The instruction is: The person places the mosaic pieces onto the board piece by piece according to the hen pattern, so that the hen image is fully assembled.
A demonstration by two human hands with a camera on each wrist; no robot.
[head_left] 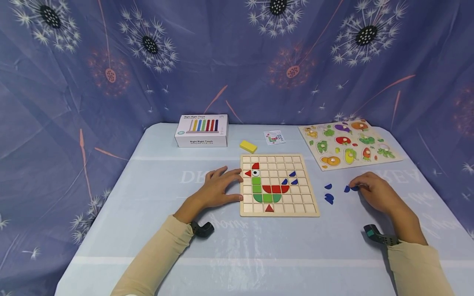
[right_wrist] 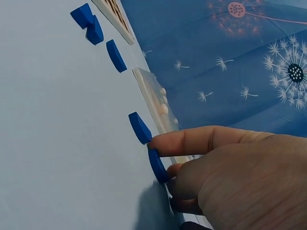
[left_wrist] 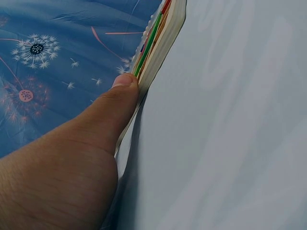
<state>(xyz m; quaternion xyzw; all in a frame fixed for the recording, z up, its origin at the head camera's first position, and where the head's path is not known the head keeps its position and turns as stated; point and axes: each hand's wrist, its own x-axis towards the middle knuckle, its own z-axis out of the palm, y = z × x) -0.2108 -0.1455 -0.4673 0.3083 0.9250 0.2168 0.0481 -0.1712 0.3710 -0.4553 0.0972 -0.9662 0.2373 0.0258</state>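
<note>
My left hand (head_left: 218, 188) rests at the left edge of a wooden grid board (head_left: 311, 210), fingers spread; in the left wrist view its thumb (left_wrist: 122, 91) presses against the board's side. On the board, red, green and blue pieces and an eye tile (head_left: 255, 173) form a bird shape. My right hand (head_left: 379, 195), right of the board, pinches a curved blue wooden piece (right_wrist: 156, 165) between its fingers, low at the tabletop. Another blue piece (right_wrist: 139, 127) lies just beside it. Several more blue pieces (head_left: 328, 198) lie between that hand and the board.
A white toy box (head_left: 201, 141) stands at the back left. Near it lie a yellow block (head_left: 248, 146) and a small picture card (head_left: 274, 137). A vegetable knob puzzle (head_left: 349, 144) lies at the back right, beyond my right hand. A dandelion-patterned curtain (head_left: 229, 61) hangs behind the table.
</note>
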